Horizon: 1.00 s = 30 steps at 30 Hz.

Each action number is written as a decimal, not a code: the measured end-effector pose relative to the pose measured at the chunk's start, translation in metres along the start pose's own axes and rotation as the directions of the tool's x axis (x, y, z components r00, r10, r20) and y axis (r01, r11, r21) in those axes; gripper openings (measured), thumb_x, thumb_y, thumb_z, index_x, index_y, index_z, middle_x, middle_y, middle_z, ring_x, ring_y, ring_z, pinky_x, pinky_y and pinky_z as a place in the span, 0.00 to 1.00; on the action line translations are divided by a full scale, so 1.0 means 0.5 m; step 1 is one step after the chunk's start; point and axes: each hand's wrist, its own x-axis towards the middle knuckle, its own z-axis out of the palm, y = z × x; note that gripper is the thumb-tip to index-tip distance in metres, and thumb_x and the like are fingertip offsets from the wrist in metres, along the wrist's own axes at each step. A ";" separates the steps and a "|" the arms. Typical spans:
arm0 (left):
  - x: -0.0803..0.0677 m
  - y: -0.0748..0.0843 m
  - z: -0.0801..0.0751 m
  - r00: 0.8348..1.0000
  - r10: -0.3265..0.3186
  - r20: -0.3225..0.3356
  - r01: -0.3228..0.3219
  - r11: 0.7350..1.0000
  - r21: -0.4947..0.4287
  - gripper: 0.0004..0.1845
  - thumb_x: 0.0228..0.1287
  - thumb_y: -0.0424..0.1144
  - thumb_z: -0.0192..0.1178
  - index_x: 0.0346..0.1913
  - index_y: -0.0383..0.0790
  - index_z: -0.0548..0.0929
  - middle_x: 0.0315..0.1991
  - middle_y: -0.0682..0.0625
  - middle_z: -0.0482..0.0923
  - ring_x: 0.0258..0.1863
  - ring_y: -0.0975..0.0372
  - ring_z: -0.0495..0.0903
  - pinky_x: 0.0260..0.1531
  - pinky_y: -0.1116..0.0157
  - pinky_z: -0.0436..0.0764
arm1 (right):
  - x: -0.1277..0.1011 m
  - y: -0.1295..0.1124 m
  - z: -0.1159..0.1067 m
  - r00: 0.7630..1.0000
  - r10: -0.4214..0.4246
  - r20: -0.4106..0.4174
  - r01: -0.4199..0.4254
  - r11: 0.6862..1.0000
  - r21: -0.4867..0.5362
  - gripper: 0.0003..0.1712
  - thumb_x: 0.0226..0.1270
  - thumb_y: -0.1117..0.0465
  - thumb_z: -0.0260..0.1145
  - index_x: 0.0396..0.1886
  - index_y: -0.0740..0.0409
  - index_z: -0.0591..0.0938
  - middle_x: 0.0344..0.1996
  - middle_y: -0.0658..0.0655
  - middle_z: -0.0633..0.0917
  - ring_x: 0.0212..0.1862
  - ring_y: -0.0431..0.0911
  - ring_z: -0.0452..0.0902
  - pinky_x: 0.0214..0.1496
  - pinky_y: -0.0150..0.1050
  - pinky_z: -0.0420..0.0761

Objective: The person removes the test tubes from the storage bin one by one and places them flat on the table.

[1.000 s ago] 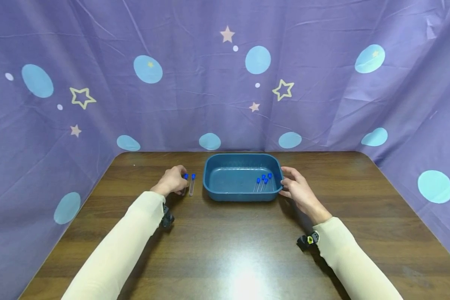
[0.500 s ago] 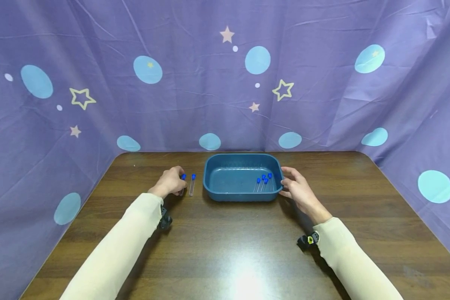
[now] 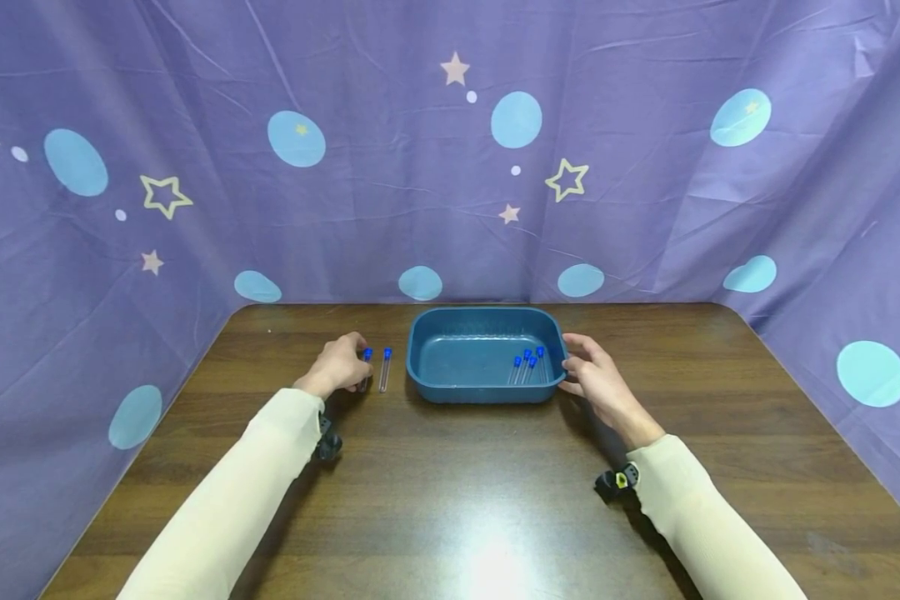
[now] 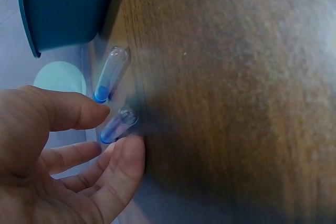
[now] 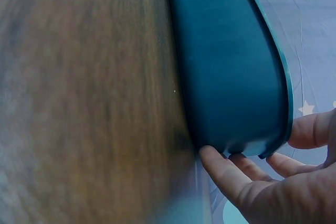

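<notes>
spanning the scene, a dark wooden table point(image 3: 450, 483) carries a teal tray point(image 3: 457, 392) set crosswise near its far edge, backed by a purple star-print curtain point(image 3: 420, 183). inside the tray, three blue-capped tubes point(image 3: 526, 365) lie at the right end. the right hand point(image 3: 598, 380) rests against the tray's right end, fingers loosely spread on its wall and rim. left of the tray, two more capped tubes lie side by side on the table, long axes running away from the person, blue caps at the far end. the left hand point(image 3: 341, 363) pinches the nearer tube point(image 3: 363, 370) between thumb and fingertips; the other tube point(image 3: 384, 369) lies just beside it, untouched.
</notes>
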 end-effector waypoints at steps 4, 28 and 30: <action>-0.002 -0.003 0.000 1.000 0.001 -0.005 -0.001 1.000 -0.009 0.27 0.59 0.33 0.60 0.62 0.31 0.68 0.49 0.30 0.75 0.21 0.57 0.81 0.24 0.64 0.81 | 0.000 0.000 -0.001 1.000 0.002 -0.001 -0.002 1.000 -0.006 0.31 0.68 0.71 0.46 0.71 0.62 0.57 0.63 0.72 0.63 0.60 0.63 0.68 0.57 0.54 0.73; -0.029 -0.008 -0.001 0.998 0.048 -0.033 -0.048 0.999 0.010 0.29 0.59 0.34 0.61 0.63 0.30 0.66 0.43 0.35 0.79 0.18 0.60 0.80 0.26 0.64 0.78 | 0.002 0.004 -0.002 1.000 0.001 -0.001 -0.001 1.000 -0.008 0.30 0.68 0.71 0.46 0.71 0.62 0.58 0.62 0.73 0.63 0.60 0.64 0.67 0.57 0.55 0.73; -0.031 -0.011 -0.001 0.998 0.048 -0.038 -0.048 0.999 0.007 0.30 0.59 0.34 0.61 0.63 0.30 0.66 0.43 0.36 0.79 0.18 0.60 0.80 0.27 0.63 0.78 | 0.003 0.004 -0.002 1.000 0.002 -0.002 -0.002 1.000 -0.003 0.30 0.68 0.71 0.46 0.71 0.62 0.58 0.62 0.73 0.63 0.59 0.64 0.67 0.57 0.55 0.73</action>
